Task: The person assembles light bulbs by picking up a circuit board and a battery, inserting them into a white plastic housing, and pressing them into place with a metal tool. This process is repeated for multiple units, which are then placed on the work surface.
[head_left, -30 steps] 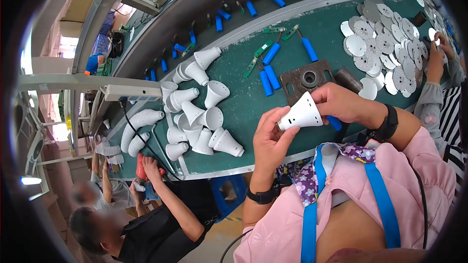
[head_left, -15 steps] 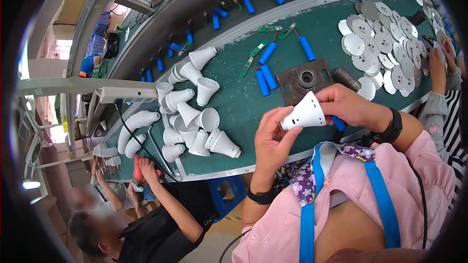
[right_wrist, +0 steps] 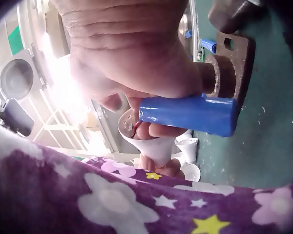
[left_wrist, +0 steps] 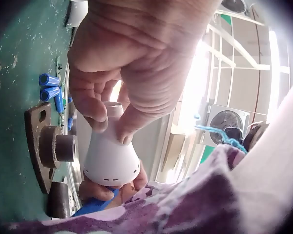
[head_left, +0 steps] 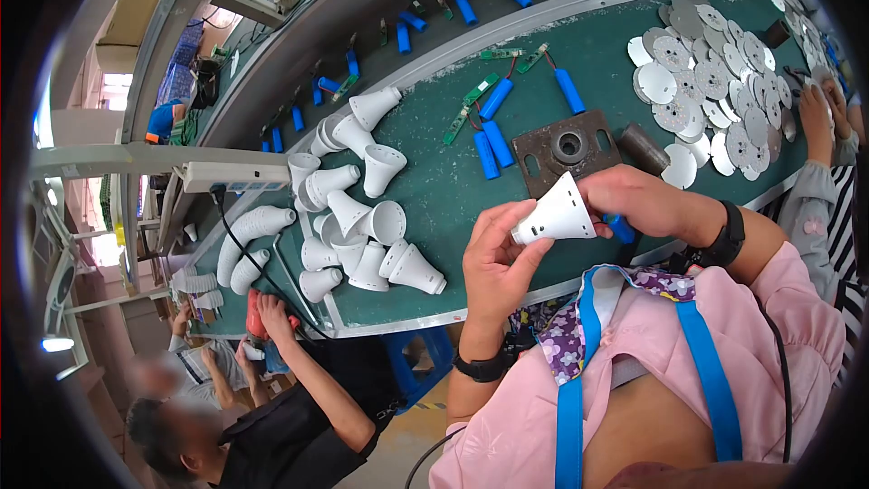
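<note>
My left hand [head_left: 496,258] pinches a white cone-shaped plastic housing [head_left: 557,211] at its narrow neck between thumb and fingers. Small slots ring the wide rim, which faces my right hand [head_left: 634,204]. In the right wrist view, a blue cylindrical battery [right_wrist: 190,116] is held in the right hand's fingers, just outside the housing's open mouth. A thin red wire [right_wrist: 136,127] runs from the battery's end into the housing. Some right fingertips are at the mouth, and what lies deeper inside is hidden.
A metal fixture plate [head_left: 529,140] with a raised ring lies behind my hands, beside a dark metal cylinder [head_left: 644,148]. White housings [head_left: 348,213] are heaped to the left, round discs [head_left: 711,80] to the right. Batteries [head_left: 495,100] with circuit boards lie beyond. Other people work at both sides.
The housing has shifted slightly left and its tilt has changed a little. My right hand has moved slightly lower at the wide end, and more of the blue battery shows below it.
</note>
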Motion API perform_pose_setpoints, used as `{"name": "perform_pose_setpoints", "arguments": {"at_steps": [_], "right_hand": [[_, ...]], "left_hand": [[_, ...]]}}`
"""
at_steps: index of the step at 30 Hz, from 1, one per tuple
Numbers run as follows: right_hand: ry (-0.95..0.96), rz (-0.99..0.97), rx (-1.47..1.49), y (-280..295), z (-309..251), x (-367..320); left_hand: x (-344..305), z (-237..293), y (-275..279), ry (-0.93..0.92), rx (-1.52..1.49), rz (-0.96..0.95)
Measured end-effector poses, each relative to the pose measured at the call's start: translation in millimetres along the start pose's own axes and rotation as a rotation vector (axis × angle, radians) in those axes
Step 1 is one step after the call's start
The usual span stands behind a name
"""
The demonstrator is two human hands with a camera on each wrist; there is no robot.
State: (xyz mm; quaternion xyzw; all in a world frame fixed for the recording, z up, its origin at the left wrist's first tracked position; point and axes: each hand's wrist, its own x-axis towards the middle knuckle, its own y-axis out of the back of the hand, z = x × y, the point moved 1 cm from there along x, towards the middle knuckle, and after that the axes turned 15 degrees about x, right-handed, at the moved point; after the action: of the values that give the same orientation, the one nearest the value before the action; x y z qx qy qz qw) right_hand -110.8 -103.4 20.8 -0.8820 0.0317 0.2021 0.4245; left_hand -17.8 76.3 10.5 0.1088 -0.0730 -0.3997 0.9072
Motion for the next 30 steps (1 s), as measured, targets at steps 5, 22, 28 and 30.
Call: {"name": "perform_pose_setpoints", "arguments": {"at_steps": [5,22,28,30], "right_hand": [[0.100,0.025,-0.407,-7.5,-6.0,1.4],[0.582,-0.053,-1.229,4.7,-8.3,10.5],[0.949,0.262,-2.001,-14.9,-24.4,-1.4],[0.906,0.262,-2.050,-13.1,-24.3,-0.2]], "left_hand": [[0.1,-1.5,-1.4,-0.013,0.081,0.069],[5.5,-25.5,1.9,0.360,-0.631,0.178],[7.9,-23.1,-4.8,0.367,-0.730,0.133],[9.7,-26.5,-4.0,0.351,-0.746,0.127]]}}
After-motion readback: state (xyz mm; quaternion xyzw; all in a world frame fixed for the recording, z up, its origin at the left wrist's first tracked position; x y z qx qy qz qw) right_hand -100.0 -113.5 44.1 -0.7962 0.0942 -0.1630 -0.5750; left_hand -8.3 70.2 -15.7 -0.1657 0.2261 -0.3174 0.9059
